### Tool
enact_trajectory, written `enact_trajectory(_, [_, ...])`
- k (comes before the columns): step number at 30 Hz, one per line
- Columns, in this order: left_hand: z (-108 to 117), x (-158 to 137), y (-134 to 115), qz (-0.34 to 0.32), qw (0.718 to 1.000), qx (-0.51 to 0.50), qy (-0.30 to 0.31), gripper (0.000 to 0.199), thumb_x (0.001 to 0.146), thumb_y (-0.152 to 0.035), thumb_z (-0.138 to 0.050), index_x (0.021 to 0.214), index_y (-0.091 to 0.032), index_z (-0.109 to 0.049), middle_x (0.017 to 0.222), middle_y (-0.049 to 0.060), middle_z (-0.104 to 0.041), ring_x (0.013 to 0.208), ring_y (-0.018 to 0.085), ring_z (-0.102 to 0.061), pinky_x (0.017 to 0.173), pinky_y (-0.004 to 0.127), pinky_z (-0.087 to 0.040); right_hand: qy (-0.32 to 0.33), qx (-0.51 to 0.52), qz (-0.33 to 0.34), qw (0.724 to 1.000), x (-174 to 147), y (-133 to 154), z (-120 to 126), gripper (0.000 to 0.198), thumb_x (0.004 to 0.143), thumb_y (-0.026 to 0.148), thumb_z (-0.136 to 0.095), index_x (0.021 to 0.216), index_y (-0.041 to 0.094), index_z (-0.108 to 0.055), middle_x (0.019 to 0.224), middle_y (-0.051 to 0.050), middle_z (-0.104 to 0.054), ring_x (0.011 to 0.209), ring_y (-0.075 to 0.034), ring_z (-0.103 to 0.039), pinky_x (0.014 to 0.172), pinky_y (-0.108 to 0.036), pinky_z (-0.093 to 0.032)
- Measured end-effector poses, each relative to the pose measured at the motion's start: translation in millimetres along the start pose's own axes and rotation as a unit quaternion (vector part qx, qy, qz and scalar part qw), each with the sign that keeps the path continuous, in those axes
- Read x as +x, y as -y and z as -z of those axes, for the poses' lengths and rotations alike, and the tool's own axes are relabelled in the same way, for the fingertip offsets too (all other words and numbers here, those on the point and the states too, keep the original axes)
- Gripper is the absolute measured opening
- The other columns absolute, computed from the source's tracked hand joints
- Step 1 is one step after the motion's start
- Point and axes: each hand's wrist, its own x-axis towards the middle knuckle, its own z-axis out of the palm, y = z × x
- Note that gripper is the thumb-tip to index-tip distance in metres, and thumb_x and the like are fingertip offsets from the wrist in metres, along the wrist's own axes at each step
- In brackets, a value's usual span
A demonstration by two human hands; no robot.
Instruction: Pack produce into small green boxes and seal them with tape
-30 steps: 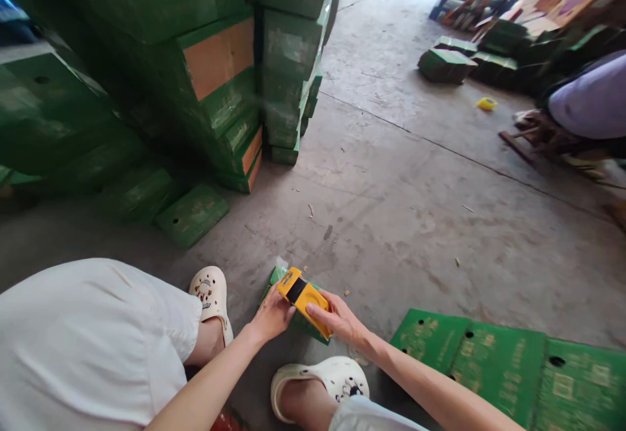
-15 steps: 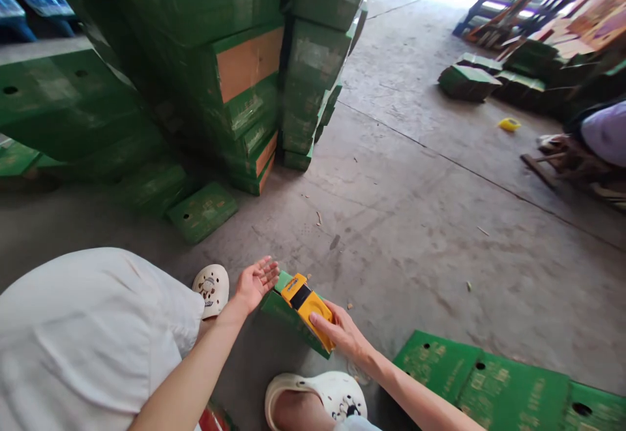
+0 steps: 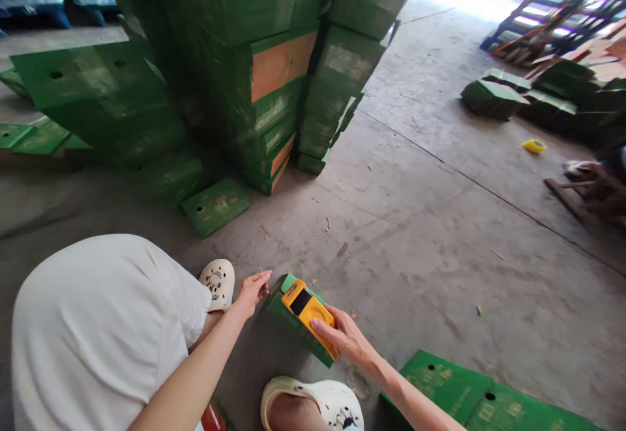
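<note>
My right hand (image 3: 342, 334) is wrapped round a yellow multimeter (image 3: 312, 313) with a dark screen at its far end, the thumb lying across its face. Beneath the multimeter is a small green box (image 3: 299, 333), partly covered by it. My left hand (image 3: 253, 293) is just left of the box's far end, fingers loosely bent and partly apart, with nothing seen in them. Whether its fingertips touch the box I cannot tell.
Green cartons (image 3: 278, 115) stand in tall stacks ahead. A green box (image 3: 216, 207) lies near their base, and more green boxes (image 3: 443, 385) are at lower right. My white clogs (image 3: 313, 401) flank the small box. Yellow tape (image 3: 534, 146) and a wooden stool (image 3: 581, 193) are at right.
My left hand has turned from palm-up with spread fingers to a more bent, sideways pose. My right hand keeps hold of the multimeter. The view has shifted left.
</note>
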Motion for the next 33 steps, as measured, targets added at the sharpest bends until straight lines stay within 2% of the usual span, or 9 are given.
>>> enact_trajectory(8, [-3,18,23,-0.012,1.0,0.001,0.018,0.061,0.065,-0.055,-0.092,0.111,-0.017,-0.081,0.071,-0.003,-0.059,0.065,0.008,-0.056,0.059,0.018,-0.044,0.0,-0.022,-0.006,1.0,5,6,-2,0.059,0.084,0.074,-0.064,0.087,0.016,-0.066,0.07,0.001,-0.055,0.063,-0.014,-0.045,0.055,-0.025,-0.034])
enact_trajectory(15, [-1,35,40,-0.029,0.997,0.072,0.021,0.066,0.071,-0.065,-0.083,0.118,-0.018,-0.08,0.076,0.0,-0.067,0.067,0.011,-0.06,0.058,0.02,-0.04,0.003,0.01,-0.027,1.0,6,11,-5,0.059,0.084,0.074,-0.066,0.095,0.016,-0.068,0.077,-0.001,-0.06,0.068,-0.016,-0.05,0.058,-0.026,-0.038])
enact_trajectory(17, [-1,36,45,-0.042,0.993,0.103,0.026,0.065,0.075,-0.065,-0.08,0.118,-0.018,-0.08,0.079,0.004,-0.072,0.072,0.015,-0.065,0.064,0.024,-0.047,0.004,0.009,-0.027,1.0,7,10,-6,0.059,0.083,0.074,-0.067,0.096,0.017,-0.068,0.077,-0.002,-0.061,0.068,-0.017,-0.05,0.058,-0.026,-0.039])
enact_trajectory(19, [-3,37,48,-0.062,0.988,0.134,0.034,0.062,0.078,-0.065,-0.077,0.117,-0.017,-0.081,0.087,0.008,-0.078,0.085,0.022,-0.072,0.08,0.031,-0.054,0.002,0.005,-0.028,1.0,8,8,-6,0.059,0.083,0.074,-0.067,0.096,0.017,-0.069,0.078,-0.002,-0.062,0.069,-0.017,-0.05,0.058,-0.026,-0.039])
enact_trajectory(22, [-6,40,52,-0.095,0.978,0.18,0.042,0.051,0.083,-0.06,-0.075,0.112,-0.018,-0.082,0.111,0.011,-0.08,0.112,0.029,-0.071,0.103,0.04,-0.051,0.0,-0.004,-0.034,0.999,9,5,-6,0.059,0.083,0.075,-0.066,0.093,0.017,-0.068,0.076,-0.001,-0.061,0.068,-0.016,-0.05,0.057,-0.026,-0.038])
enact_trajectory(24, [-6,43,53,-0.108,0.97,0.214,0.039,0.046,0.085,-0.053,-0.073,0.115,-0.019,-0.081,0.117,0.011,-0.079,0.122,0.029,-0.068,0.111,0.04,-0.048,-0.001,-0.007,-0.038,0.999,9,5,-6,0.059,0.083,0.075,-0.067,0.093,0.016,-0.068,0.075,-0.001,-0.06,0.067,-0.016,-0.05,0.057,-0.026,-0.038])
enact_trajectory(29, [7,49,56,-0.111,0.938,0.326,-0.022,0.067,0.088,-0.027,-0.068,0.15,-0.008,-0.054,0.095,0.011,-0.078,0.11,0.029,-0.072,0.112,0.047,-0.046,0.005,0.008,-0.037,0.999,7,11,-6,0.06,0.083,0.075,-0.066,0.095,0.016,-0.068,0.078,-0.002,-0.061,0.068,-0.016,-0.049,0.057,-0.026,-0.038])
enact_trajectory(31, [13,48,57,-0.127,0.928,0.349,-0.029,0.064,0.085,-0.017,-0.066,0.148,-0.006,-0.056,0.104,0.015,-0.076,0.114,0.029,-0.071,0.114,0.048,-0.045,0.003,0.006,-0.036,0.999,6,15,-5,0.06,0.083,0.075,-0.067,0.094,0.016,-0.069,0.076,-0.002,-0.06,0.067,-0.016,-0.048,0.057,-0.026,-0.038])
enact_trajectory(33, [16,45,58,-0.146,0.922,0.357,-0.023,0.057,0.084,-0.011,-0.062,0.141,-0.01,-0.064,0.119,0.017,-0.073,0.118,0.027,-0.07,0.114,0.045,-0.046,0.005,0.008,-0.034,0.999,6,18,-5,0.061,0.083,0.075,-0.067,0.095,0.015,-0.069,0.076,-0.002,-0.06,0.068,-0.016,-0.049,0.058,-0.027,-0.038])
